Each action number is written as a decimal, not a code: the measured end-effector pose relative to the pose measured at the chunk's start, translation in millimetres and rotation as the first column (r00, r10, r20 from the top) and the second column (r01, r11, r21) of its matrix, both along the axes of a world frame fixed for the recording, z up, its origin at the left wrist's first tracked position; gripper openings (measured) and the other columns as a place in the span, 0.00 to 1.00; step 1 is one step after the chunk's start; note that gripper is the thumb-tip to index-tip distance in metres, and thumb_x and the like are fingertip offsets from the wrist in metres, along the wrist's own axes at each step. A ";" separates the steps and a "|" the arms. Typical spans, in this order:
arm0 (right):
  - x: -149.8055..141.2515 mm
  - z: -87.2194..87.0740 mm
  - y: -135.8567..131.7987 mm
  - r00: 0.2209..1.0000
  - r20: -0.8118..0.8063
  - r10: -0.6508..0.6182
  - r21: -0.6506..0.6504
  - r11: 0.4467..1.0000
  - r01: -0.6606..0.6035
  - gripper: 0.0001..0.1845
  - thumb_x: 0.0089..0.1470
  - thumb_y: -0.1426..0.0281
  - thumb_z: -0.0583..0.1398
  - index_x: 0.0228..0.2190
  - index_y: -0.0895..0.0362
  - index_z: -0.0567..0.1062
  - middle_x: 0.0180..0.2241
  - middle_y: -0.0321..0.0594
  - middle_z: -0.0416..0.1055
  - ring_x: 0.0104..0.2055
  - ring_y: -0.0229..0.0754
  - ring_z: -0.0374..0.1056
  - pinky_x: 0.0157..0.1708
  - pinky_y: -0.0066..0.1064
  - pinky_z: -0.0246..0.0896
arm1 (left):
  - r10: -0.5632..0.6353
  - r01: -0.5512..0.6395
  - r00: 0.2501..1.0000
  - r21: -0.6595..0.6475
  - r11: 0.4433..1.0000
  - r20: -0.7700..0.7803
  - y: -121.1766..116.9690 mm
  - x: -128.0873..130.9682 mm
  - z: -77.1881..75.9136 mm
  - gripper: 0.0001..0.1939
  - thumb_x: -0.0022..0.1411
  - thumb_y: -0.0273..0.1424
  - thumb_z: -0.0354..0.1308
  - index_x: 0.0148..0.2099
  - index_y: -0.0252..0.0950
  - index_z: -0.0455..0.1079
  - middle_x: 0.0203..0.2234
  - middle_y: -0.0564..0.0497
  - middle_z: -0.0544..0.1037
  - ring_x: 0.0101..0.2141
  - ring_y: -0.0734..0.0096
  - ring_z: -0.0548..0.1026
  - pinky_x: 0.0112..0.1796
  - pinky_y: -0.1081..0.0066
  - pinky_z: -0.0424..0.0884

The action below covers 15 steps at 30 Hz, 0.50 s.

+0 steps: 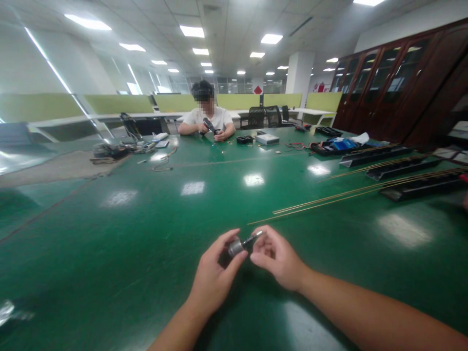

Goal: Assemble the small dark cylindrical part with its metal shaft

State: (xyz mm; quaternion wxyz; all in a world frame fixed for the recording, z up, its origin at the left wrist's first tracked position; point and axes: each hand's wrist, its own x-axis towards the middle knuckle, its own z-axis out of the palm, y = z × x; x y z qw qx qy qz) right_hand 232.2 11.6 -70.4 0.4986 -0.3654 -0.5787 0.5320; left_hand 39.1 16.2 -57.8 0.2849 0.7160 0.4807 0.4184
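In the lower middle of the head view, my left hand (pixel 215 275) is closed around a small metal cylinder with a thin shaft (pixel 236 247), gripped between thumb and fingers. The shaft points up and to the right, dark along its length with a bright tip. My right hand (pixel 276 258) is beside that tip, its fingers curled and the thumb apart from the index finger. Whether the index finger touches the tip I cannot tell. Both hands are above the green tabletop (pixel 153 263).
Long thin brass-coloured rods (pixel 314 201) and black channel-shaped pieces (pixel 405 190) lie on the right. Across the table a person (pixel 206 117) holds a dark power tool (pixel 209 125). A tool tray (pixel 325 148), a white box (pixel 267 139) and cables (pixel 163 163) are farther back.
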 end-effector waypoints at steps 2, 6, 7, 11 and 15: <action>-0.6 2.2 -1.5 0.998 0.062 0.007 0.019 1.000 -0.009 0.19 0.50 0.69 0.65 0.43 0.57 0.67 0.29 0.33 0.66 0.27 0.34 0.60 0.28 0.27 0.55 | -0.012 0.013 1.000 0.067 0.998 -0.017 0.7 -0.2 0.2 0.17 0.61 0.37 0.62 0.53 0.44 0.71 0.46 0.51 0.77 0.46 0.65 0.74 0.50 0.65 0.69; -0.9 4.4 -1.8 0.998 0.066 -0.011 -0.013 1.000 0.012 0.19 0.49 0.70 0.64 0.43 0.57 0.67 0.29 0.33 0.65 0.27 0.34 0.58 0.28 0.27 0.54 | -0.047 0.055 0.998 0.199 0.978 -0.045 1.3 -0.7 4.4 0.11 0.62 0.33 0.61 0.47 0.41 0.73 0.42 0.50 0.77 0.43 0.66 0.75 0.47 0.66 0.71; -1.0 4.4 -1.5 0.998 0.060 -0.018 -0.020 1.000 0.019 0.19 0.49 0.70 0.64 0.43 0.57 0.67 0.29 0.33 0.65 0.27 0.34 0.58 0.28 0.27 0.55 | -0.054 0.064 0.997 0.220 0.974 -0.050 1.3 -0.7 5.6 0.10 0.62 0.32 0.61 0.46 0.41 0.73 0.42 0.49 0.77 0.43 0.66 0.75 0.47 0.66 0.71; -2.1 3.6 -0.6 0.996 0.066 -0.058 -0.015 0.998 0.059 0.19 0.48 0.70 0.64 0.43 0.56 0.67 0.29 0.32 0.66 0.27 0.34 0.58 0.28 0.27 0.55 | -0.091 0.106 0.993 0.240 0.965 -0.072 1.8 -0.8 7.7 0.08 0.63 0.31 0.60 0.45 0.39 0.73 0.41 0.47 0.77 0.43 0.65 0.75 0.46 0.66 0.72; -3.5 2.9 0.1 0.993 0.075 -0.087 -0.014 0.996 0.088 0.17 0.47 0.73 0.64 0.41 0.56 0.70 0.33 0.34 0.67 0.28 0.34 0.61 0.29 0.26 0.57 | -0.106 0.125 0.990 0.224 0.966 -0.096 2.5 -2.0 6.2 0.07 0.62 0.30 0.59 0.44 0.40 0.74 0.42 0.48 0.77 0.44 0.65 0.75 0.47 0.66 0.71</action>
